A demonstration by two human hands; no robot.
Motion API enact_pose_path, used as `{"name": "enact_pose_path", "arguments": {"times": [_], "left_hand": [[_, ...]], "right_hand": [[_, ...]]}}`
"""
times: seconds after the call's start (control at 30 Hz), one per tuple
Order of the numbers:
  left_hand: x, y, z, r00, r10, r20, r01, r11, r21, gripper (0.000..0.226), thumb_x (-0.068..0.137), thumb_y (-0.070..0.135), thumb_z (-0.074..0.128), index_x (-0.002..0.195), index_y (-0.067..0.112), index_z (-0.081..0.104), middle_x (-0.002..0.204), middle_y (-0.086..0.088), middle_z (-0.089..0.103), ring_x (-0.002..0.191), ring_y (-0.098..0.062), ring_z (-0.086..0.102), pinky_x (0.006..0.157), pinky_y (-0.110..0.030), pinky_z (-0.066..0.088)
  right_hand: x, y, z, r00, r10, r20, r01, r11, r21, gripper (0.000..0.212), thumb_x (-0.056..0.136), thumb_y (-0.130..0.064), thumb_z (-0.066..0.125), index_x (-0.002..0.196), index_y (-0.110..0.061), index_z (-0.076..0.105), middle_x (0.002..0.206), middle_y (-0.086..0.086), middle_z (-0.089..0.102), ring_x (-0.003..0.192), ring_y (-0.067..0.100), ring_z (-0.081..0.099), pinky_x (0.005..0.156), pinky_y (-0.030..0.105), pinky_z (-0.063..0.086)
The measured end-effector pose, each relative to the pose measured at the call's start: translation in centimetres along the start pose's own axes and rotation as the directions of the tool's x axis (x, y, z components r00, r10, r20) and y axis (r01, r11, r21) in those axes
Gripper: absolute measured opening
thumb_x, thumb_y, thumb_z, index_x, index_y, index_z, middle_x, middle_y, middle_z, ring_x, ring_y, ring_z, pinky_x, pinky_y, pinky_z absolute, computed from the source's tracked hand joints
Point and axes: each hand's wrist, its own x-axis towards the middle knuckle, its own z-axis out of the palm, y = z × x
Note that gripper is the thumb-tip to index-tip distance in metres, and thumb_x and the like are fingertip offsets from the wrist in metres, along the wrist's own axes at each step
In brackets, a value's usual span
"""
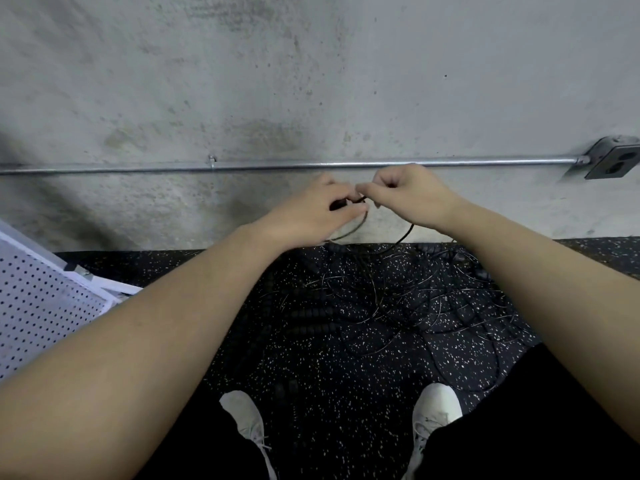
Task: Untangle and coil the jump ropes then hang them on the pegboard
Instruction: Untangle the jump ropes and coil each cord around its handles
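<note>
A tangle of thin black jump ropes [408,306] lies on the speckled black floor in front of my feet, with beaded black sections [311,311] among the cords. Both hands are raised above the pile near the wall. My left hand [311,213] and my right hand [405,195] meet fingertip to fingertip, each pinching the same thin black rope. Two strands of that rope hang down from my hands into the pile. The white pegboard [41,303] leans at the far left.
A grey concrete wall rises just beyond the ropes, with a metal conduit pipe [173,167] running across it to an outlet box [613,161] at the right. My white shoes [242,417] stand on the rubber floor below the pile.
</note>
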Motion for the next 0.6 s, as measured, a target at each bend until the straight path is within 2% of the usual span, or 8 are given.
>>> {"name": "enact_pose_path", "arguments": {"times": [0.1, 0.2, 0.23, 0.3, 0.4, 0.43, 0.5, 0.6], "left_hand": [[0.2, 0.3, 0.2, 0.992, 0.119, -0.039, -0.119, 0.993, -0.008, 0.019, 0.103, 0.041, 0.055, 0.086, 0.038, 0.063, 0.102, 0.011, 0.049, 0.091, -0.01, 0.055, 0.083, -0.028, 0.042], [0.4, -0.1, -0.3, 0.981, 0.136, -0.14, -0.14, 0.99, -0.019, 0.027, 0.103, 0.04, 0.055, 0.078, 0.047, 0.051, 0.099, 0.018, 0.048, 0.089, -0.009, 0.056, 0.084, -0.026, 0.043], [0.5, -0.3, -0.5, 0.978, 0.11, -0.179, -0.117, 0.993, -0.033, 0.027, 0.103, 0.039, 0.055, 0.077, 0.046, 0.05, 0.098, 0.019, 0.048, 0.089, -0.007, 0.055, 0.084, -0.024, 0.042], [0.6, -0.9, -1.0, 0.961, 0.055, -0.269, -0.076, 0.995, -0.066, 0.026, 0.104, 0.035, 0.055, 0.078, 0.041, 0.053, 0.098, 0.017, 0.048, 0.089, -0.007, 0.054, 0.084, -0.018, 0.038], [0.5, -2.1, -2.5, 0.917, -0.039, -0.397, 0.002, 0.996, -0.094, 0.02, 0.104, 0.031, 0.056, 0.084, 0.03, 0.059, 0.101, 0.003, 0.051, 0.087, -0.004, 0.049, 0.081, -0.004, 0.031], [0.5, -2.6, -2.9, 0.899, -0.08, -0.43, 0.037, 0.994, -0.107, 0.021, 0.105, 0.033, 0.055, 0.085, 0.028, 0.06, 0.101, 0.0, 0.052, 0.086, -0.004, 0.049, 0.079, -0.006, 0.033], [0.2, -3.5, -3.8, 0.852, -0.168, -0.496, 0.1, 0.982, -0.162, 0.026, 0.105, 0.037, 0.052, 0.081, 0.027, 0.059, 0.094, -0.001, 0.052, 0.081, -0.009, 0.05, 0.075, -0.023, 0.038], [-0.2, -4.5, -4.8, 0.833, -0.313, -0.457, 0.204, 0.94, -0.273, 0.033, 0.105, 0.039, 0.053, 0.076, 0.024, 0.058, 0.07, 0.0, 0.048, 0.062, -0.018, 0.049, 0.06, -0.03, 0.04]], "right_hand": [[-0.2, -0.5, 0.0, 1.0, -0.02, -0.009, 0.021, 0.985, 0.173, 0.037, 0.101, -0.036, 0.06, 0.072, -0.013, 0.06, 0.045, -0.014, 0.038, 0.044, 0.001, 0.036, 0.048, 0.011, 0.032], [-0.7, 0.3, -0.6, 0.995, 0.072, 0.067, -0.091, 0.93, 0.355, 0.048, 0.104, -0.055, 0.041, 0.084, -0.016, 0.061, 0.051, -0.004, 0.044, 0.047, 0.013, 0.038, 0.052, 0.026, 0.038], [-0.9, 0.8, -0.8, 0.989, 0.092, 0.112, -0.125, 0.935, 0.332, 0.058, 0.104, -0.061, 0.034, 0.082, -0.014, 0.061, 0.052, 0.001, 0.048, 0.049, 0.018, 0.046, 0.058, 0.031, 0.046], [-1.2, 2.1, -0.9, 0.962, 0.13, 0.239, -0.189, 0.95, 0.247, 0.077, 0.101, -0.068, 0.022, 0.072, -0.009, 0.061, 0.06, 0.009, 0.062, 0.067, 0.03, 0.066, 0.085, 0.039, 0.056], [-1.8, 3.7, -0.9, 0.876, 0.249, 0.413, -0.29, 0.956, 0.039, 0.09, 0.1, -0.07, 0.007, 0.08, -0.008, 0.07, 0.086, 0.002, 0.078, 0.102, 0.026, 0.069, 0.113, 0.043, 0.039], [-2.0, 4.1, -1.0, 0.848, 0.292, 0.443, -0.307, 0.951, -0.038, 0.091, 0.1, -0.069, 0.005, 0.086, -0.011, 0.073, 0.092, -0.002, 0.079, 0.105, 0.019, 0.067, 0.116, 0.042, 0.033], [-2.2, 5.0, -1.3, 0.803, 0.371, 0.466, -0.34, 0.928, -0.153, 0.088, 0.102, -0.066, 0.006, 0.096, -0.013, 0.076, 0.099, -0.001, 0.078, 0.106, 0.014, 0.066, 0.112, 0.041, 0.031], [-2.6, 5.6, -2.2, 0.802, 0.403, 0.441, -0.369, 0.915, -0.165, 0.082, 0.1, -0.07, 0.021, 0.089, -0.01, 0.075, 0.095, 0.004, 0.078, 0.095, 0.018, 0.067, 0.103, 0.042, 0.042]]}}
